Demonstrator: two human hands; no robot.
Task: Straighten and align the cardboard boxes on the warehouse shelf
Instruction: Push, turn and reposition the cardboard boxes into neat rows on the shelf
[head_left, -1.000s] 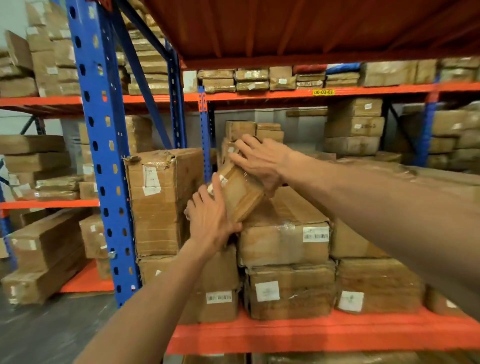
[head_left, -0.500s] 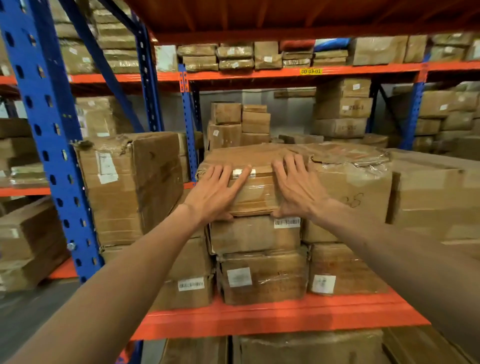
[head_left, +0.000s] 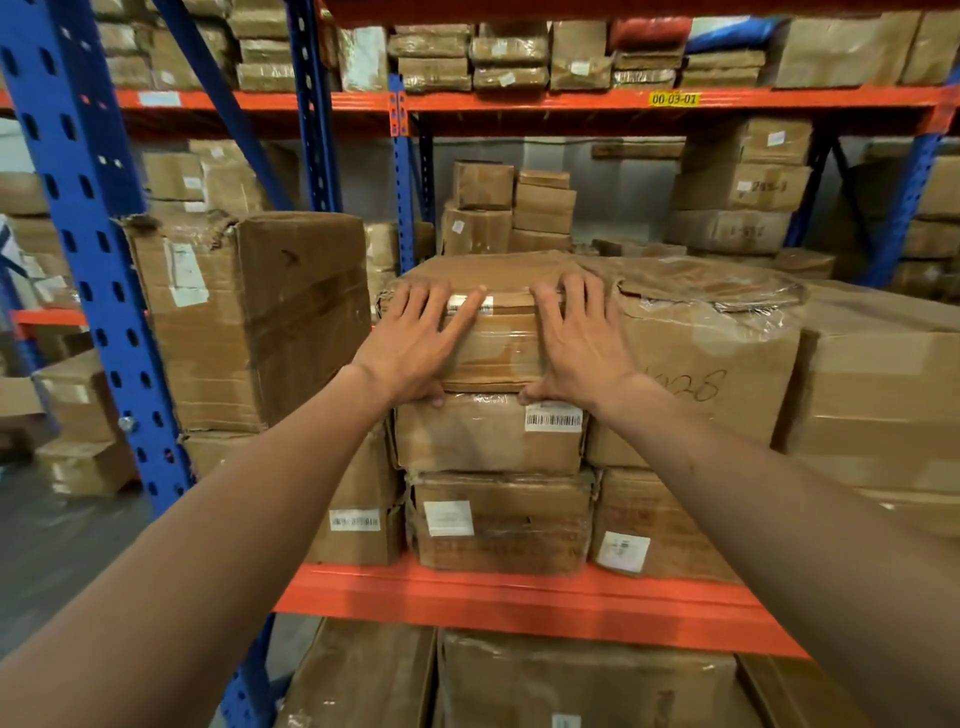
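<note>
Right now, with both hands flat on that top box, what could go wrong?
The top box sits on two stacked boxes; a hard shove from the left hand and right hand might slide it too far back or skew it. The barcode-labelled box beneath looks crumpled, so the stack might shift. The torn carton beside it might snag.
</note>
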